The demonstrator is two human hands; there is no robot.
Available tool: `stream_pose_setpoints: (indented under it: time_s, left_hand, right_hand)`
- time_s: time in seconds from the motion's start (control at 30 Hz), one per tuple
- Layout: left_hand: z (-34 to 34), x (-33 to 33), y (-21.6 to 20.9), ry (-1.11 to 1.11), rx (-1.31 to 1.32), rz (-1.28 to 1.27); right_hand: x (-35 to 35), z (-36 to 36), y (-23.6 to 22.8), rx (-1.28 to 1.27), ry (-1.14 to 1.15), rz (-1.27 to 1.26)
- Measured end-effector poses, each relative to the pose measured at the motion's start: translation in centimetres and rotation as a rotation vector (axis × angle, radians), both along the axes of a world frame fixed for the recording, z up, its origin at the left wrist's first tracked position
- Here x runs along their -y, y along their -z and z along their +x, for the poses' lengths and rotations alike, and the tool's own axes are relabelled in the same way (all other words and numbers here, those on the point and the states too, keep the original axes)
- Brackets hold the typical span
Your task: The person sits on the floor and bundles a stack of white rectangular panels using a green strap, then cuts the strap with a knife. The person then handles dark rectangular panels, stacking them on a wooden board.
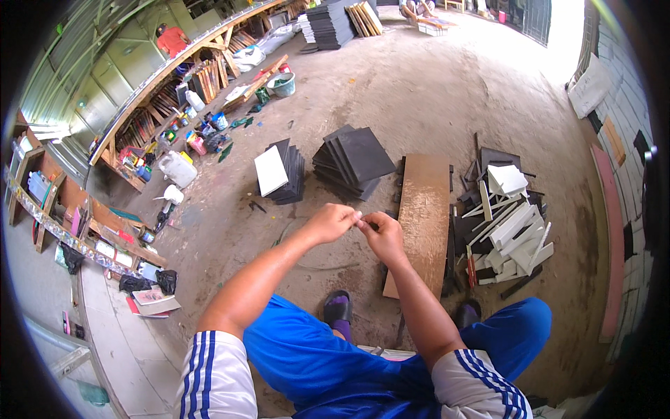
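Observation:
My left hand [333, 223] and my right hand [382, 236] meet in front of me with their fingers closed in a pinch, tips touching. Whatever they hold between the fingertips is too small to make out. Below and right of them a long brown wooden board [423, 209] lies over dark pieces on the floor. Just beyond my hands stands a stack of black square sheets [359, 157]. Left of it is a second stack of dark sheets [293, 174], with a white panel [271, 171] leaning on its side.
Right of the board lies a heap of white and black offcuts [513, 234]. Paint containers, a white jerrycan [177, 170] and a bucket [282, 84] stand at the left. A long wooden workbench [157, 80] runs behind them. A person in red [172, 40] is at the far left.

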State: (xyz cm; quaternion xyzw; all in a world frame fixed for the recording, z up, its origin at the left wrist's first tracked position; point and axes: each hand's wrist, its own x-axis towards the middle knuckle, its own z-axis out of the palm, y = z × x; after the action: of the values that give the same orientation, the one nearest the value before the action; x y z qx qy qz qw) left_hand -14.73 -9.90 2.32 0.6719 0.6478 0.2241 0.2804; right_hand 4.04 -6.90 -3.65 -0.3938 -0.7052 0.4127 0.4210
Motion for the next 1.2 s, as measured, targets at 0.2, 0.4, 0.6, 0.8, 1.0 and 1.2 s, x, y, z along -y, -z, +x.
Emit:
stream_pose_setpoints:
  time_s: [0.2, 0.4, 0.6, 0.8, 1.0, 1.2]
  left_hand:
    - [0.4, 0.9, -0.2, 0.078, 0.272, -0.090]
    - [0.7, 3.2, 1.3, 0.057, 0.393, -0.113]
    - [0.4, 3.9, 1.6, -0.041, 0.547, -0.073]
    - [0.6, 4.0, 1.1, -0.162, 0.647, -0.188]
    - [1.8, 4.6, -0.2, -0.115, 0.990, -0.322]
    - [2.0, 6.3, 0.8, -0.069, 1.064, -0.369]
  right_hand:
    - [-1.4, 1.3, -0.2, -0.020, -0.129, 0.223]
    - [-2.2, 2.3, 0.8, -0.019, -0.250, 0.276]
    - [-1.3, 1.6, 2.7, -0.008, -0.228, 0.054]
    - [-1.6, 1.4, 2.8, -0.078, -0.160, -0.105]
    - [-2.0, 2.1, 4.0, 0.009, -0.159, 0.134]
    - [-1.9, 2.5, 5.3, -0.006, -0.220, 0.301]
